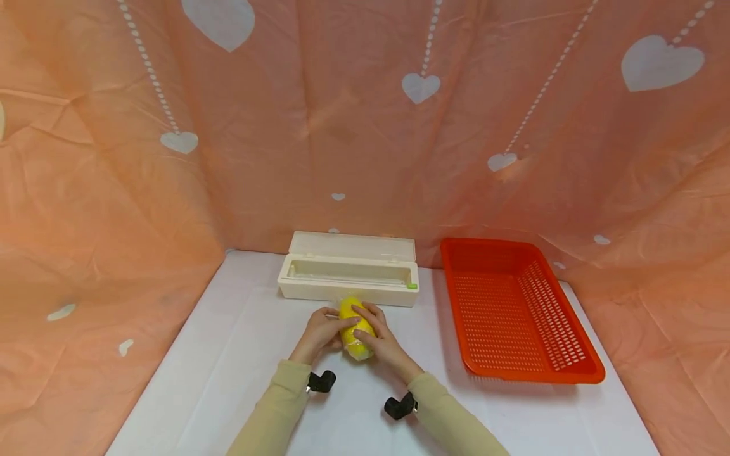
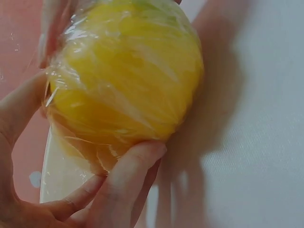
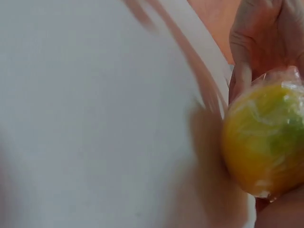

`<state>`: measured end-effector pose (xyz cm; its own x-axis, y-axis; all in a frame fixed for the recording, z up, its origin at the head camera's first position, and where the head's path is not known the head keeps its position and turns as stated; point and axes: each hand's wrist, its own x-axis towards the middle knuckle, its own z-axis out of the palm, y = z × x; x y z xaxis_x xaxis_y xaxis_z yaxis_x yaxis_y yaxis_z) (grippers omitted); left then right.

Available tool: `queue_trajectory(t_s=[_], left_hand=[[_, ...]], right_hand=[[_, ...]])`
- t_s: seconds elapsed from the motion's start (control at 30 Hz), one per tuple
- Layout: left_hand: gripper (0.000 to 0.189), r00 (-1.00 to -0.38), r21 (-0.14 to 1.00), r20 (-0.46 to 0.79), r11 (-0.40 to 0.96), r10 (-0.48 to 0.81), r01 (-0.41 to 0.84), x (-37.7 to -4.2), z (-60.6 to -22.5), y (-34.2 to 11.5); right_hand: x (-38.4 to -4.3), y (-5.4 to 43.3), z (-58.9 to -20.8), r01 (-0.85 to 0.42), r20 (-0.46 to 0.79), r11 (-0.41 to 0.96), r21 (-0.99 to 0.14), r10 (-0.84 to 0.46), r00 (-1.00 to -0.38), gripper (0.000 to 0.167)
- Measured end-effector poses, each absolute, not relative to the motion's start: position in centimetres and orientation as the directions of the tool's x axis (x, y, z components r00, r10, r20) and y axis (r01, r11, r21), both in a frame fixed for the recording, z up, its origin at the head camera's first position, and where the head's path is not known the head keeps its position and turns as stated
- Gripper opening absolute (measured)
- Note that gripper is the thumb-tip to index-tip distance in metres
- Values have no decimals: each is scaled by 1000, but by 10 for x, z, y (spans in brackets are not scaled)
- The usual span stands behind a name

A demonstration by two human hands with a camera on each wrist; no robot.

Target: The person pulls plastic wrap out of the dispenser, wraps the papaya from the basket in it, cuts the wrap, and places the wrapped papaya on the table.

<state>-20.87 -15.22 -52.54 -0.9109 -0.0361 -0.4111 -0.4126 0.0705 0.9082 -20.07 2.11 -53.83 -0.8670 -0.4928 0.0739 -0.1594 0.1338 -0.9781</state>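
Observation:
A yellow fruit with a greenish patch, wrapped in clear cling film [image 2: 128, 71], is held between both hands over the table, in front of the long white box. My left hand [image 1: 319, 330] grips it from the left, with the thumb laid across its side in the head view. From the right my right hand [image 1: 386, 345] holds it, fingers and thumb spread round the wrapped surface. In the left wrist view, fingertips [image 2: 151, 150] pinch gathered film at the fruit's edge. The right wrist view shows the film-covered fruit [image 3: 266, 142] at its right side.
Behind the hands stands a white cling film dispenser box [image 1: 348, 294], its lid [image 1: 353, 246] raised and a green piece at its right end. A red perforated plastic basket [image 1: 496, 316] is at the right. White cloth [image 1: 228, 354] covers the table; peach curtains [image 1: 365, 158] surround it.

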Motion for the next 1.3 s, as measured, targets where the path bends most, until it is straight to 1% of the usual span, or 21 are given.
queue_trajectory(t_s=[0.13,0.27,0.33,0.5,0.6,0.63,0.7,0.77,0.87,0.93,1.03,1.1,1.17,1.23,1.27,1.3], left_hand=[[68,-915,911,-402,80,-30,-403,-207,-524,-152],[71,-913,910,-406,83,-28,-407,-206,-524,-153],[71,-915,911,-402,85,-29,-403,-205,-525,-153],[69,-924,921,-380,80,-40,-382,-204,-527,-154],[72,-923,921,-382,63,-45,-384,-202,-528,-152],[73,-925,923,-376,64,-47,-379,-201,-529,-152],[75,-927,926,-370,49,-58,-373,-199,-530,-149],[77,-933,935,-350,37,-78,-354,-197,-530,-147],[79,-943,947,-315,34,-108,-321,-194,-529,-144],[79,-948,951,-298,49,-111,-305,-192,-529,-144],[79,-947,941,-302,126,-104,-314,-187,-528,-148],[75,-955,926,-262,241,-138,-289,-184,-524,-154],[64,-965,897,-175,372,-195,-238,-183,-517,-164],[51,-968,869,-54,467,-244,-166,-188,-507,-174],[44,-970,860,9,497,-243,-117,-191,-501,-179],[37,-975,854,60,517,-215,-62,-196,-494,-183]], right_hand=[[-195,23,-524,-177,100,109,-978,-500,-860,49],[-196,25,-523,-116,66,64,-991,-527,-848,47],[-198,26,-525,-95,63,33,-995,-539,-840,46],[-206,29,-536,-99,75,12,-995,-563,-823,46],[-210,32,-544,-77,47,34,-996,-543,-838,48],[-210,33,-546,-76,39,49,-996,-524,-851,50],[-209,33,-549,-104,33,129,-986,-462,-886,57],[-205,30,-548,-127,37,213,-969,-384,-922,69],[-197,25,-548,-162,44,392,-906,-292,-955,85],[-194,23,-549,-160,43,444,-882,-261,-964,86],[-193,25,-552,-153,37,461,-874,-251,-967,78],[-195,28,-554,-160,41,439,-884,-267,-963,73],[-198,32,-557,-170,42,421,-891,-296,-954,71],[-201,36,-559,-182,40,403,-897,-334,-942,71],[-202,37,-559,-191,43,394,-899,-355,-934,71],[-203,39,-558,-195,41,383,-903,-374,-927,71]])
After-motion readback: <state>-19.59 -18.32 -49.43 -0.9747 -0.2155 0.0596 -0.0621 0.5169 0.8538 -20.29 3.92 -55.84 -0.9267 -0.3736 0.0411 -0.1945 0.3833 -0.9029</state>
